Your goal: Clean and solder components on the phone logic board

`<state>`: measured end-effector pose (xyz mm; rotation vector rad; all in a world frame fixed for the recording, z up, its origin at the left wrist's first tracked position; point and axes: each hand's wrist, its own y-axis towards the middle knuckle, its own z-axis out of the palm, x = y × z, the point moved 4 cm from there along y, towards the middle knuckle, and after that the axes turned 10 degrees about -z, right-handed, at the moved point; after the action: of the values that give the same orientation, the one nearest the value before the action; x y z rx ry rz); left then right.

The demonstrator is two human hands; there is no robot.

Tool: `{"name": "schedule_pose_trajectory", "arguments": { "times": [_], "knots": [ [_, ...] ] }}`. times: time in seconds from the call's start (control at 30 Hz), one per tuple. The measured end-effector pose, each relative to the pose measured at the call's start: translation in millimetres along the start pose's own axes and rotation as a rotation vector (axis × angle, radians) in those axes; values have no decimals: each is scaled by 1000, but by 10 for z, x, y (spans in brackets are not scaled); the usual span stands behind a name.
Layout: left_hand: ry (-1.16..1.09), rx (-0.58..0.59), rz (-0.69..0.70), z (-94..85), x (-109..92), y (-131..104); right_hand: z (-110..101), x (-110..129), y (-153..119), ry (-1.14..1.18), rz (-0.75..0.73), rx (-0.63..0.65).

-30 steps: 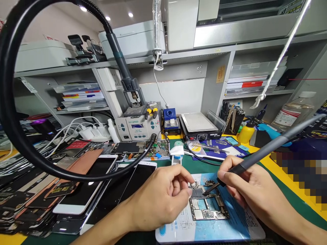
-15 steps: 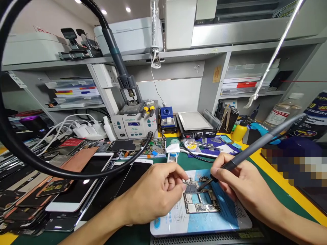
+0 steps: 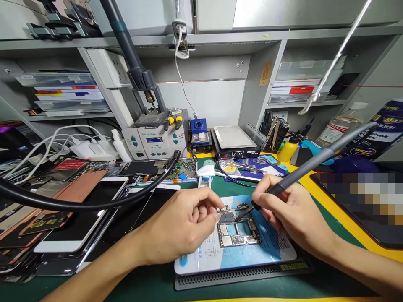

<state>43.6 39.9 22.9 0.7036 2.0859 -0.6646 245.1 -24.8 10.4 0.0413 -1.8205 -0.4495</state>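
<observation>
A phone circuit board [image 3: 241, 240] with an open middle lies on a blue-and-white pad [image 3: 195, 262]. My left hand [image 3: 185, 222] has its fingers curled, with thumb and index finger closed at the board's upper left edge. In my right hand [image 3: 285, 205] is a long dark grey pen-shaped tool [image 3: 302, 167], gripped like a pencil and slanting up to the right. Its thin dark tip reaches the upper middle of the board, beside a dark flat section. Whether the tip presses on the board, I cannot tell.
A hot-air station [image 3: 154, 140] and a black-based heating plate [image 3: 236, 138] stand behind. At left, a thick black hose [image 3: 94, 205] arches over stacked phones [image 3: 82, 218]. A yellow bottle [image 3: 288, 149] is at right. Under the pad is a perforated grey mat [image 3: 220, 279].
The view has shifted, so the bench, board and hands appear further left and higher. Both hands keep nearly the same place on the board, and the tool tip stays at its upper middle.
</observation>
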Motion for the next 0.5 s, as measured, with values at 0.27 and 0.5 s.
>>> {"name": "schedule_pose_trajectory", "arguments": {
  "times": [0.27, 0.5],
  "knots": [
    [3, 4, -2, 5, -5, 6, -1, -13, -6, 8, -20, -7],
    [13, -4, 15, 17, 25, 4, -5, -20, -14, -6, -54, -3]
  ]
}}
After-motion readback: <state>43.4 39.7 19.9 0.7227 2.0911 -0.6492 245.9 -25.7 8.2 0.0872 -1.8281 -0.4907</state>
